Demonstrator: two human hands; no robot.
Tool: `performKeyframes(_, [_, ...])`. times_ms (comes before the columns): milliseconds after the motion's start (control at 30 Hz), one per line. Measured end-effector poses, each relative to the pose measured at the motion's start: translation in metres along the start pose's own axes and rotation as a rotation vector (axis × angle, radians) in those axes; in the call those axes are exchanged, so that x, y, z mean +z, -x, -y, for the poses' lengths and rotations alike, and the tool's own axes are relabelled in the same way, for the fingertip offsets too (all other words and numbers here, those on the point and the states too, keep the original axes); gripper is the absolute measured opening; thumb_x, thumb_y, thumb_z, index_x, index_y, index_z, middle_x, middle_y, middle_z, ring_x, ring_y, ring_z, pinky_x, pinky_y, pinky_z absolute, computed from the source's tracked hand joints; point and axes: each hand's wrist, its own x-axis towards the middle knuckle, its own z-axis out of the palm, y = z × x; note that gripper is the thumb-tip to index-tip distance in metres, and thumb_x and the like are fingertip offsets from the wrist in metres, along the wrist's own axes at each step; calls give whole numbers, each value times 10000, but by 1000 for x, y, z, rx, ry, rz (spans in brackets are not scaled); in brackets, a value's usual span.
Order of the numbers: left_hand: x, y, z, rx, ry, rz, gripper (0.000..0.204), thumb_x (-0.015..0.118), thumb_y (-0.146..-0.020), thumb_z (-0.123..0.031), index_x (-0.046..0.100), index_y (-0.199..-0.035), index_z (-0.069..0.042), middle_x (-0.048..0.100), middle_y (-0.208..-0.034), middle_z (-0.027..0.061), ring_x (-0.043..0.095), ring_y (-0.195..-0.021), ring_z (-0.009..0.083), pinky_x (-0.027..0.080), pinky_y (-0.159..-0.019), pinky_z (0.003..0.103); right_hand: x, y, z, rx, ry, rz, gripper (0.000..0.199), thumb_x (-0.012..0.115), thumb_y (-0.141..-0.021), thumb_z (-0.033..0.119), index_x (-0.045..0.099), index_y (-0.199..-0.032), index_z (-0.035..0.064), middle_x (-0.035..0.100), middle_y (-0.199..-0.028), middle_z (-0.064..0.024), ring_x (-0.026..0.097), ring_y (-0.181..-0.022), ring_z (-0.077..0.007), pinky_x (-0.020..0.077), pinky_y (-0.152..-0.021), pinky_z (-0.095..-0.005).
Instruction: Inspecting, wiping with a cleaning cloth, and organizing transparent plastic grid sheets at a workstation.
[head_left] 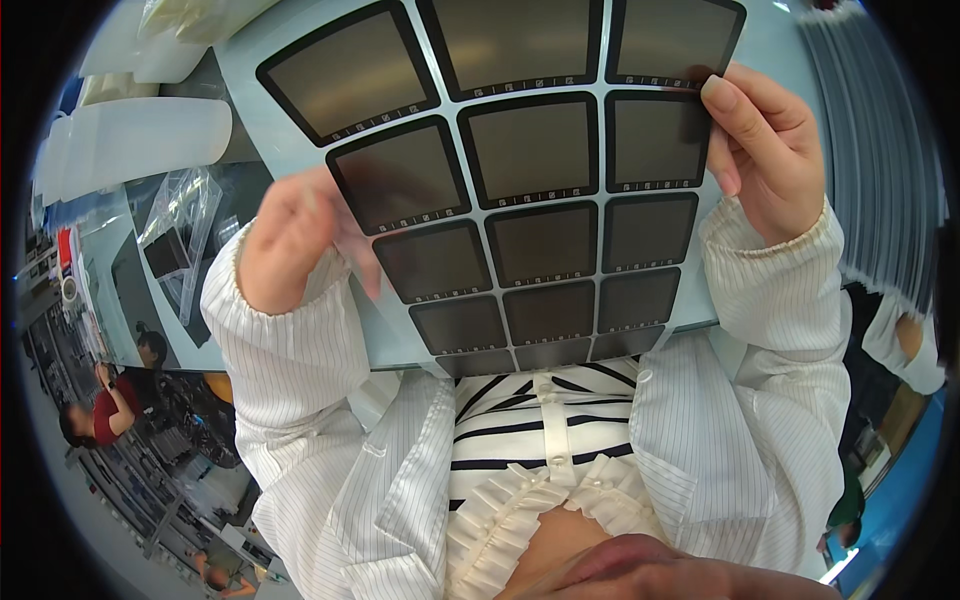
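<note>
A large clear sheet [452, 104] printed with rows of dark grey, black-bordered panels is held up tilted in front of me. At its right edge, the thumb and fingers of my right hand [768, 150] are closed on it. My left hand [292, 238] is by the left edge, blurred by motion. Some of its fingers pass behind the clear margin and show faintly through it. Whether those fingers touch or grip the sheet cannot be made out.
A pale table [265, 95] lies beneath the sheet. Translucent white sheets [150, 140] and a clear plastic bag [195, 225] lie at the left. A tall stack of grey sheets [870, 150] stands at the right. Farther left, a person in red [108, 410] is in the background.
</note>
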Motion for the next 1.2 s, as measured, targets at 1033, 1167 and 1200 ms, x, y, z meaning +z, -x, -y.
performKeyframes(1033, [6,-7,-8,-109,-283,74,279,721,-793,-102,605,-570,19,620,-549,87,563,-442,106,346,-387,227,-20,5,-7,-101,-64,-17,266,494,-953,107,593,-1170,-11,697,-902,-108,493,-377,-45,353,-366,-131])
performKeyframes(1167, [4,-8,-14,-145,-299,117,292,719,-794,-108,597,-559,14,622,-542,93,551,-429,103,342,-382,231,-25,7,-9,-83,-137,12,269,478,-960,107,580,-1178,-15,697,-866,-108,509,-377,-50,363,-365,-135])
performKeyframes(1200, [3,-9,-15,-129,-337,138,295,716,-796,-107,595,-554,11,627,-543,95,550,-429,100,340,-381,228,-23,7,-7,-66,-139,4,270,470,-964,108,575,-1180,-15,696,-851,-111,513,-376,-53,367,-364,-138])
